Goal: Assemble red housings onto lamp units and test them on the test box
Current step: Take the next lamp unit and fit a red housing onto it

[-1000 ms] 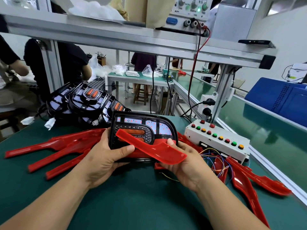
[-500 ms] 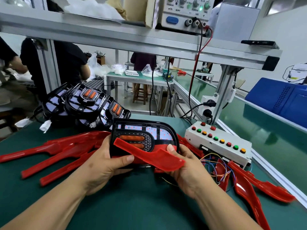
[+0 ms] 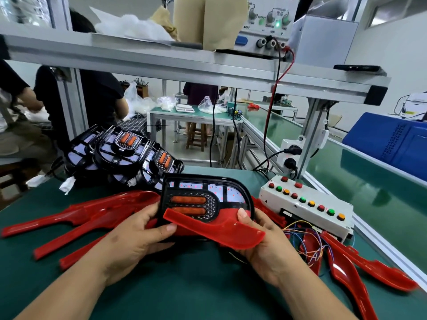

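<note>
Green bench mat (image 3: pixel 184 285) under you | your left hand (image 3: pixel 129 241) grips the lamp unit (image 3: pixel 205 197) at its left edge | your right hand (image 3: pixel 265 241) pinches the red housing (image 3: pixel 219 227) against its lower front | test box (image 3: pixel 307 204) just right | spare housings (image 3: pixel 80 218) left

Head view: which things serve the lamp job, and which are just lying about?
Job: lamp in left hand, housing in right hand, test box, spare housings, stacked lamps.
Lying about: phone, paper bags, blue case.
</note>
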The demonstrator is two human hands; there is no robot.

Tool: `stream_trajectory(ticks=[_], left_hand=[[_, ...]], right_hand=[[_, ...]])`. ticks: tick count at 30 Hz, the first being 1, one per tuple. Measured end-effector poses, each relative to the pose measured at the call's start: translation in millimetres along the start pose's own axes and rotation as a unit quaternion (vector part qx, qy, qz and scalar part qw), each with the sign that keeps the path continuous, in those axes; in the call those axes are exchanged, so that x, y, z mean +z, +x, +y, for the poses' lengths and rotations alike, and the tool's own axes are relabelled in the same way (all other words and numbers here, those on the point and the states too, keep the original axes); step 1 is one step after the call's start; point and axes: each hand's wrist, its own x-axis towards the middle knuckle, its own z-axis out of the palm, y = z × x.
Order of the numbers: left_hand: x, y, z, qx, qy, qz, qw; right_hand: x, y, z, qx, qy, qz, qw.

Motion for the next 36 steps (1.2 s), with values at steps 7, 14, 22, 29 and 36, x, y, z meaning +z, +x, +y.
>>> stream_trajectory(ticks=[7,14,22,29,36], left_hand=[[-1.5,1.2,7.2,-0.021,-0.05,-0.007,0.998],[-2.2,-0.6,11.0,-0.012,-0.027,-0.004,1.0],[6.4,7.4,6.1,0.01,0.017,0.024,1.0],[-3.6,5.7,9.1,-0.005,-0.113,-0.055,0.992],[-62.9,-9.1,39.4,0.092,0.238,0.408,0.877]], right_hand=[[1.0,1.2,3.7,-0.021,-0.015,-0.008,1.0],[1.0,2.6,4.8,-0.027,-0.006,0.0,1.0],[2.7,5.1,2.5,-0.063,0.007,0.011,0.998],[2.8,2.9,-5.2,-0.082,0.005,-0.015,0.996],[-4.1,8.1,-10.4,-0.085,0.076,0.051,0.992]])
